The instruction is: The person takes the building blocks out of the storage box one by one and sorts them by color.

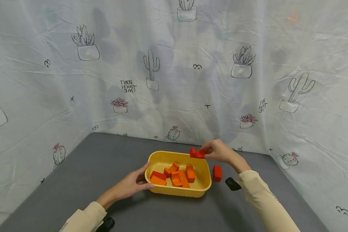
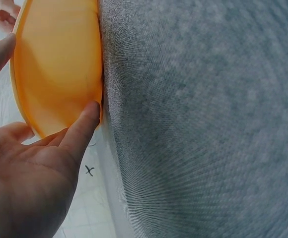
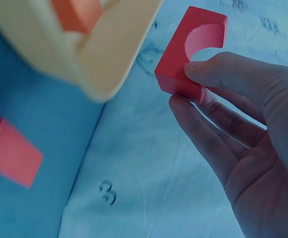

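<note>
A yellow plastic bin (image 1: 179,192) stands on the grey table and holds several orange blocks (image 1: 190,174) and a red block (image 1: 158,175). My left hand (image 1: 130,185) grips its left end, thumb on the near side and a finger at the far corner. In the left wrist view, fingers press against the bin's outer wall (image 2: 59,59). Above the bin's far right corner, my right hand (image 1: 219,150) pinches a red arch-shaped block (image 1: 197,153). The right wrist view shows the half-round cutout of this red block (image 3: 179,59) and the thumb on its face.
Another red block (image 1: 217,173) lies on the table (image 1: 119,154) just right of the bin. Black wrist devices show by the right sleeve (image 1: 233,184) and left sleeve (image 1: 87,219). A white sheet (image 1: 174,80) printed with cacti hangs behind and along the sides.
</note>
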`<state>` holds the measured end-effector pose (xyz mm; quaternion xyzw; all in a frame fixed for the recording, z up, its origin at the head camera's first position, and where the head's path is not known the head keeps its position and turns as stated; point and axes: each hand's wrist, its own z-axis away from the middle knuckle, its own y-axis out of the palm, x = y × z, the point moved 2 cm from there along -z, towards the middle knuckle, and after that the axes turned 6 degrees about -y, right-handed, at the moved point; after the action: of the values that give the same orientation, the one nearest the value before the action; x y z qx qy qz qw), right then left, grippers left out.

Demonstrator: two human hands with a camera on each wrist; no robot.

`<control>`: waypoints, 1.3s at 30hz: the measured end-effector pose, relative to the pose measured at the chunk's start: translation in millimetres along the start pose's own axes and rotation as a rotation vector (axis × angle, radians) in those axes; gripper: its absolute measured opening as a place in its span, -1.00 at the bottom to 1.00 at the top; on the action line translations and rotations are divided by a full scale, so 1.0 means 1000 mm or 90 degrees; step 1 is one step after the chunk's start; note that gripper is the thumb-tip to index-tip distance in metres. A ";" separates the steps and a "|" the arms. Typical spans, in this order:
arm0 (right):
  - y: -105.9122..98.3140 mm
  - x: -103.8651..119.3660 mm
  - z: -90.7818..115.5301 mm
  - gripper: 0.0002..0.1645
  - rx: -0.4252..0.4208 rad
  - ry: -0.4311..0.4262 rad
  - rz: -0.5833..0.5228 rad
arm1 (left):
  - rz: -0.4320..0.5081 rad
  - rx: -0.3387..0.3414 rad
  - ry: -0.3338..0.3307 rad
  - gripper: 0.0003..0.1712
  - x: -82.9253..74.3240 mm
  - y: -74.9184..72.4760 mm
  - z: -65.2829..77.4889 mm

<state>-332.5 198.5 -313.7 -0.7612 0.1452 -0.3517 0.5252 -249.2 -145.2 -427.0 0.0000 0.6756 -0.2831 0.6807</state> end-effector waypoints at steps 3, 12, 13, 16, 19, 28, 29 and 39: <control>-0.004 -0.008 0.010 -0.77 -0.003 0.003 -0.002 | 0.000 -0.004 -0.002 0.05 -0.001 0.000 0.001; -0.007 -0.024 0.036 -0.76 -0.009 0.026 -0.001 | -0.005 -0.003 0.006 0.05 -0.002 0.000 0.001; -0.008 -0.025 0.038 -0.76 -0.011 0.031 -0.005 | -0.003 -0.002 0.009 0.05 -0.002 -0.001 0.001; -0.010 -0.031 0.046 -0.77 -0.013 0.047 -0.018 | -0.004 -0.002 0.013 0.05 -0.003 -0.001 0.001; -0.011 -0.036 0.054 -0.76 -0.018 0.067 -0.028 | -0.009 -0.007 0.011 0.05 -0.004 -0.002 0.001; -0.007 -0.058 0.079 -0.80 -0.033 0.115 -0.016 | -0.014 -0.015 -0.002 0.06 -0.003 -0.001 0.001; -0.006 -0.060 0.082 -0.80 -0.036 0.119 -0.014 | -0.012 -0.014 -0.002 0.06 -0.003 -0.001 0.001; 0.000 -0.072 0.102 -0.80 -0.032 0.126 0.002 | -0.004 -0.015 -0.010 0.05 0.000 0.001 0.000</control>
<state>-313.6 311.6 -361.6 -0.7353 0.2062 -0.4210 0.4895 -249.2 -144.4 -426.8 -0.0121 0.6738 -0.2772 0.6849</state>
